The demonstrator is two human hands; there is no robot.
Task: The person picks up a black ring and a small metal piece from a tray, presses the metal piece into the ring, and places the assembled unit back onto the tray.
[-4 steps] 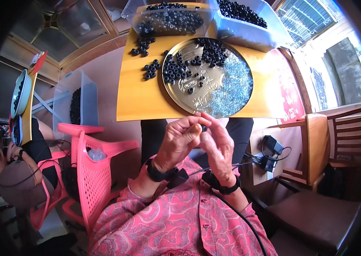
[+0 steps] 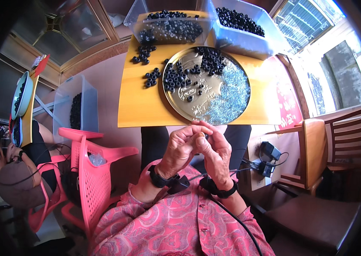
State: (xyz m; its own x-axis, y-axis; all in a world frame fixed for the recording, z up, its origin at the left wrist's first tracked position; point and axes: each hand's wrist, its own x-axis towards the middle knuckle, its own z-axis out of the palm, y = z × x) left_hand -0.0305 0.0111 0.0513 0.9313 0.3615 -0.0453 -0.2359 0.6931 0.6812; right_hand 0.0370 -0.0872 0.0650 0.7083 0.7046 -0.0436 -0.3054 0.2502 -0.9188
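My left hand (image 2: 180, 145) and my right hand (image 2: 216, 155) meet in front of the table's near edge, fingertips pinched together. Between them shows a bit of a small black ring-shaped piece (image 2: 207, 136), mostly hidden by the fingers. Just beyond lies a round metal tray (image 2: 182, 107). Black ring-shaped pieces (image 2: 174, 80) are scattered over its left and far side. Tiny glassy blue-clear beads (image 2: 231, 100) cover its right side. Each wrist wears a black band.
The tray rests on a yellow table (image 2: 140, 106) with loose black pieces (image 2: 151, 78) to its left. Two clear bins (image 2: 248, 45) of black pieces stand at the back. A pink chair (image 2: 89, 179) is at left, a wooden chair (image 2: 314, 153) at right. Another person (image 2: 23, 179) sits far left.
The table and tray sit slightly lower in the picture. My hands stay pinched together, turned a little, and less of the black piece shows.
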